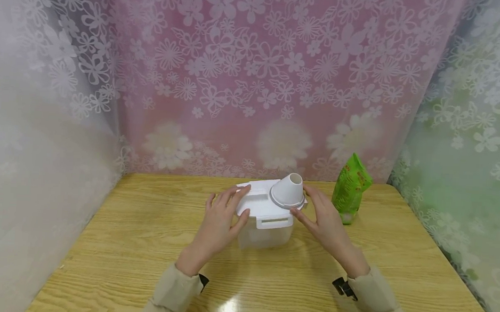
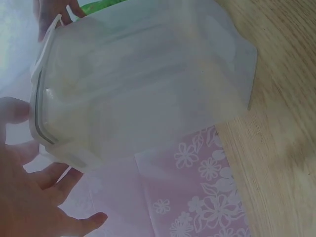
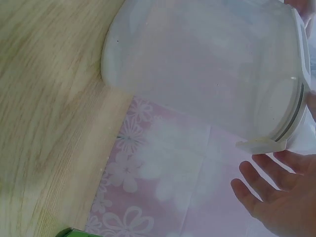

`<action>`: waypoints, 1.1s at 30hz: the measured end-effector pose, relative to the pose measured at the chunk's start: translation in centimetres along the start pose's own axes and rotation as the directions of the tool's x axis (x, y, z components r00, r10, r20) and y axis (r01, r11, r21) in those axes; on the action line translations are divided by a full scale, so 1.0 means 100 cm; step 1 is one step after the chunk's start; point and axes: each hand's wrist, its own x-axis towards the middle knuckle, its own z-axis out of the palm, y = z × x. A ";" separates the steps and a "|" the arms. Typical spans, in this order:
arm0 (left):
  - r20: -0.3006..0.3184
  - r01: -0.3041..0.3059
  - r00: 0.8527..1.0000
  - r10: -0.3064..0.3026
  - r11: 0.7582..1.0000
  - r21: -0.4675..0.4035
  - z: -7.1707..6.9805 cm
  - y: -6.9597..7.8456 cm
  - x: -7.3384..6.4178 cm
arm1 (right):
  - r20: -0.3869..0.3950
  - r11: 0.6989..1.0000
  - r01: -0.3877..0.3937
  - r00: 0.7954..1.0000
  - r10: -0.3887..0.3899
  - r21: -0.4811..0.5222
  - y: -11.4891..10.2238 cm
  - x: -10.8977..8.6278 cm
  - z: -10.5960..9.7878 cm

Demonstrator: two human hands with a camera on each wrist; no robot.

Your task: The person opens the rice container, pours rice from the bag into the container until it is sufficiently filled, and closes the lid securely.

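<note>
A clear plastic storage container [image 1: 267, 237] stands upright on the table under a white lid [image 1: 253, 205]. From the lid's right part rises a white cone-shaped spout [image 1: 288, 191], open at its top. My left hand [image 1: 218, 222] rests at the lid's left end, fingers spread over its top and thumb at the near edge. The right hand [image 1: 327, 223] spans the other end beside the spout's base, thumb at the near side. In the wrist views, fingers of the left hand [image 2: 34, 192] and right hand [image 3: 281, 192] lie near the side latches. The container looks empty.
A green printed bag [image 1: 350, 189] stands on the wooden table [image 1: 152, 245], right of the container near the back. Flowered curtains enclose the table, a pink one [image 1: 254, 81] behind and paler ones at both sides. Dark straps sit at both wrists.
</note>
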 end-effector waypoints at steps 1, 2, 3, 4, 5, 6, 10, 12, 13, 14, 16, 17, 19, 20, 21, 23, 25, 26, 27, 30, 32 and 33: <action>0.007 0.003 1.000 -0.003 1.000 -0.008 0.000 -0.001 0.000 | -0.013 1.000 0.005 1.000 -0.005 -0.003 -0.001 -0.002 0.000; 0.012 0.006 1.000 -0.006 1.000 -0.015 0.000 -0.001 0.001 | -0.022 1.000 0.010 1.000 -0.010 -0.003 -0.002 -0.003 0.000; 0.016 0.011 1.000 -0.010 1.000 -0.024 0.000 -0.001 0.001 | -0.031 1.000 0.015 0.999 -0.015 -0.010 -0.003 -0.004 0.000; 0.017 0.013 1.000 -0.012 0.999 -0.034 0.000 -0.002 0.001 | -0.040 1.000 0.019 0.999 -0.020 -0.019 -0.004 -0.006 0.000; 0.013 0.012 1.000 -0.012 0.999 -0.042 0.000 -0.003 0.001 | -0.050 0.999 0.025 0.998 -0.027 -0.028 -0.005 -0.007 0.000; 0.011 0.014 1.000 -0.013 0.999 -0.050 0.001 -0.003 0.001 | -0.059 0.999 0.031 0.998 -0.033 -0.035 -0.006 -0.009 0.000; -0.003 0.016 1.000 -0.017 0.997 -0.076 0.002 -0.006 0.002 | -0.095 0.996 0.063 0.993 -0.069 -0.068 -0.007 -0.013 0.000; -0.005 0.019 1.000 -0.019 0.997 -0.081 0.003 -0.008 0.003 | -0.113 0.993 0.078 0.990 -0.087 -0.085 -0.008 -0.014 0.000; -0.007 0.017 1.000 -0.017 0.996 -0.083 0.004 -0.008 0.003 | -0.122 0.991 0.087 0.988 -0.099 -0.097 -0.008 -0.014 0.000; -0.009 0.015 1.000 -0.016 0.996 -0.085 0.004 -0.009 0.003 | -0.131 0.989 0.098 0.985 -0.112 -0.112 -0.008 -0.014 0.000; -0.017 0.008 1.000 -0.010 0.996 -0.085 0.005 -0.009 0.003 | -0.151 0.981 0.120 0.978 -0.143 -0.152 -0.008 -0.014 0.000; -0.021 0.005 1.000 -0.006 0.996 -0.085 0.005 -0.009 0.003 | -0.158 0.977 0.128 0.975 -0.156 -0.173 -0.008 -0.014 -0.001; -0.028 -0.001 1.000 -0.001 0.996 -0.086 0.006 -0.010 0.003 | -0.165 0.966 0.147 0.969 -0.184 -0.214 -0.007 -0.014 -0.001; -0.031 -0.003 1.000 0.000 0.996 -0.086 0.006 -0.010 0.003 | -0.162 0.961 0.153 0.968 -0.193 -0.232 -0.006 -0.013 -0.001; -0.032 -0.004 0.999 0.001 0.996 -0.088 0.007 -0.010 0.003 | -0.157 0.957 0.157 0.967 -0.199 -0.244 -0.006 -0.013 -0.001; -0.034 -0.004 0.999 0.001 0.996 -0.093 0.006 -0.010 0.003 | -0.139 0.951 0.162 0.969 -0.203 -0.263 -0.004 -0.012 0.000; -0.034 -0.003 0.999 0.000 0.995 -0.100 0.006 -0.009 0.002 | -0.123 0.948 0.162 0.972 -0.202 -0.273 -0.003 -0.012 0.000; -0.035 -0.002 0.999 -0.002 0.994 -0.108 0.006 -0.009 0.002 | -0.116 0.948 0.159 0.974 -0.197 -0.275 -0.003 -0.012 0.000; -0.038 -0.002 0.999 -0.003 0.993 -0.117 0.005 -0.009 0.002 | -0.113 0.948 0.157 0.974 -0.194 -0.276 -0.003 -0.012 0.000; -0.043 0.003 0.999 -0.009 0.990 -0.142 0.002 -0.011 0.001 | -0.109 0.950 0.148 0.977 -0.184 -0.274 -0.003 -0.012 0.001; -0.043 0.021 0.999 -0.029 0.987 -0.161 -0.002 -0.013 0.001 | -0.109 0.951 0.144 0.978 -0.180 -0.274 -0.004 -0.012 0.000; -0.047 0.038 0.998 -0.047 0.985 -0.166 -0.004 -0.015 0.001 | -0.109 0.951 0.144 0.978 -0.179 -0.273 -0.004 -0.011 0.000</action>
